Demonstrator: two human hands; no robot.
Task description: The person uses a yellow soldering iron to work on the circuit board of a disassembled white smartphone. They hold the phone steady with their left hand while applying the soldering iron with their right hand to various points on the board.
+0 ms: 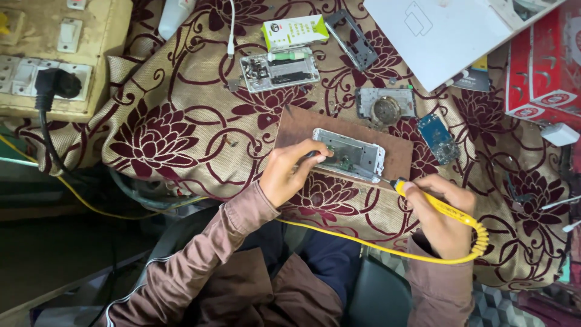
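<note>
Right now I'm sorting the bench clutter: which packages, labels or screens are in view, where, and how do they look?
Small green-and-white rectangular box: top centre, on the floral cloth.
Large white flat carton: top right, tilted, faint outline drawing.
Red-and-white printed box: far right edge.
No lit screen shows.

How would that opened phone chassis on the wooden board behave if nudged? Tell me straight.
The phone chassis looks thin, flat and metal-framed, so it is probably light and stiff, and would likely slide on the wooden board rather than roll or tip. Its exposed innards seem fragile. The left hand steadies it; the right hand holds a yellow soldering iron.
</note>
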